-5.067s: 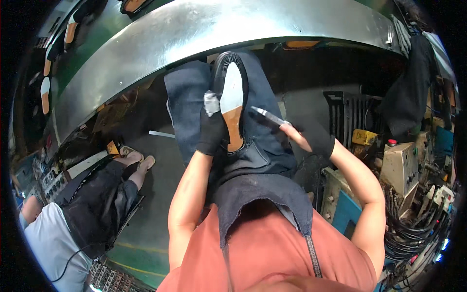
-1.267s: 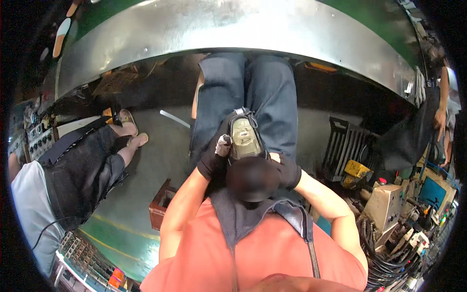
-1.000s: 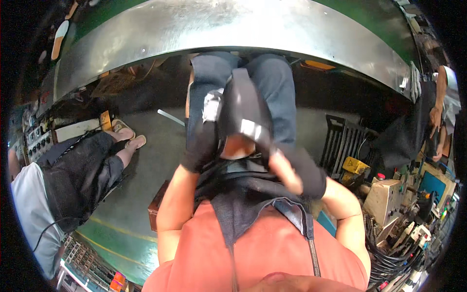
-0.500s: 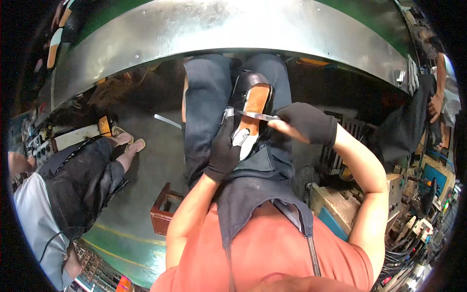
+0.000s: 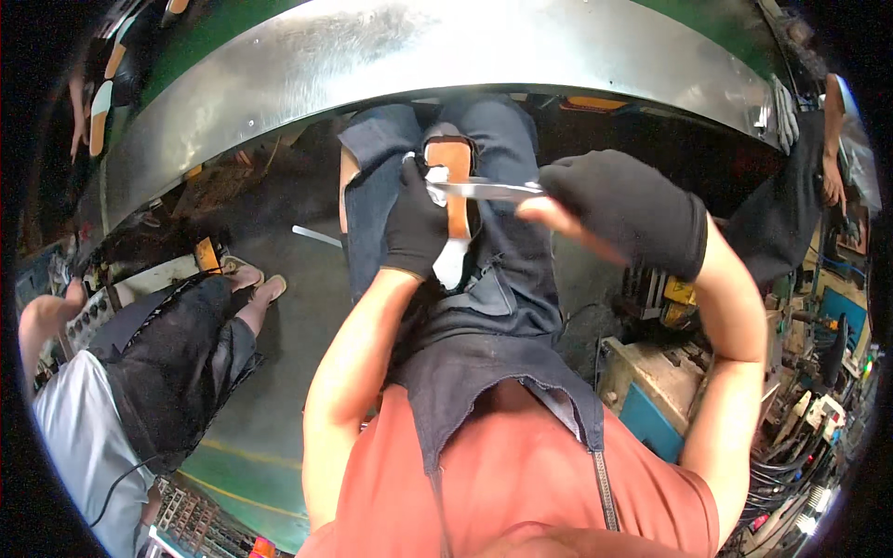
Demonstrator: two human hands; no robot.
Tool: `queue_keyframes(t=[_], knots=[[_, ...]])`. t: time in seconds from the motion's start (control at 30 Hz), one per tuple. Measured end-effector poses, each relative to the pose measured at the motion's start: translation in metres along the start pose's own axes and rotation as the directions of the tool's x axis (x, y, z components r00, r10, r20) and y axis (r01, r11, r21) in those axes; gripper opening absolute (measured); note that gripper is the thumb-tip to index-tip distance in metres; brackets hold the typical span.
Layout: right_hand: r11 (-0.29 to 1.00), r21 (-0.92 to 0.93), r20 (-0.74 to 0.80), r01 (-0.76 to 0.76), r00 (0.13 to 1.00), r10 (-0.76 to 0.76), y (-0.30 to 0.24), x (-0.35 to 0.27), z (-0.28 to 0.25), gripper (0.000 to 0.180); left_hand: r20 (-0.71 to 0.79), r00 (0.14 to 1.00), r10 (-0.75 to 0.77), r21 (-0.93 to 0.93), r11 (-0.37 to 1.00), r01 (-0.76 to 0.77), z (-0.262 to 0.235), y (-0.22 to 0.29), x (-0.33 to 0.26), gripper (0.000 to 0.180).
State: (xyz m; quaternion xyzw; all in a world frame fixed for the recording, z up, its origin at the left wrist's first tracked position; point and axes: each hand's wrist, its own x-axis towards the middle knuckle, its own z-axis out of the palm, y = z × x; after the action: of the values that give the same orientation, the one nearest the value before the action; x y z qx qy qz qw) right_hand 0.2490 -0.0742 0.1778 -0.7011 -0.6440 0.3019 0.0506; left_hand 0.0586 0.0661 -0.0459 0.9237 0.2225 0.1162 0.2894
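Observation:
A dark shoe lies sole up on my lap, its tan bottom (image 5: 457,212) facing me and its white heel end nearest my body. My left hand (image 5: 414,223), in a black glove with white wrapping at the fingertips, grips the shoe from its left side. My right hand (image 5: 625,209), in a black glove that leaves the thumb bare, is closed round a shiny metal knife (image 5: 493,191). The blade points left and crosses over the sole, its tip close to the left fingertips. Motion blurs the blade, so whether its edge touches the sole cannot be told.
A shiny metal-topped bench (image 5: 409,56) curves across beyond my knees. More shoes (image 5: 100,107) stand at its far left. A co-worker in a dark apron (image 5: 177,372) is to my left, another person (image 5: 833,158) at far right. A dusty machine box (image 5: 651,381) stands by my right elbow.
Both hands and the shoe have moved away from my body, the shoe slightly left. My left grip has shifted toward the toe end. The right hand has swung outward to the right with the knife.

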Motion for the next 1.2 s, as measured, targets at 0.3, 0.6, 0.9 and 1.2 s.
queue_keyframes(t=[0.3,0.6,0.9,1.2], knots=[[0.601,0.711,0.263,-0.365,0.931,0.254,0.009,-0.029,0.151,0.039,0.493,0.815,-0.303,-0.806,0.193,0.559,-0.021,0.030,-0.102,0.057],[0.774,0.546,0.227,-0.322,0.946,0.233,0.017,-0.040,0.141,0.044,0.031,0.893,-0.449,-0.583,0.718,0.381,0.017,0.041,-0.084,0.037],[0.823,0.565,0.015,-0.067,0.997,0.071,-0.010,-0.006,0.130,0.036,0.343,0.919,-0.196,-0.668,0.636,0.386,0.011,0.022,-0.126,0.043],[0.810,0.175,-0.274,0.560,0.818,-0.506,-0.070,-0.011,0.115,0.039,0.313,0.859,-0.404,-0.619,0.600,0.507,-0.002,0.042,-0.094,0.074]])
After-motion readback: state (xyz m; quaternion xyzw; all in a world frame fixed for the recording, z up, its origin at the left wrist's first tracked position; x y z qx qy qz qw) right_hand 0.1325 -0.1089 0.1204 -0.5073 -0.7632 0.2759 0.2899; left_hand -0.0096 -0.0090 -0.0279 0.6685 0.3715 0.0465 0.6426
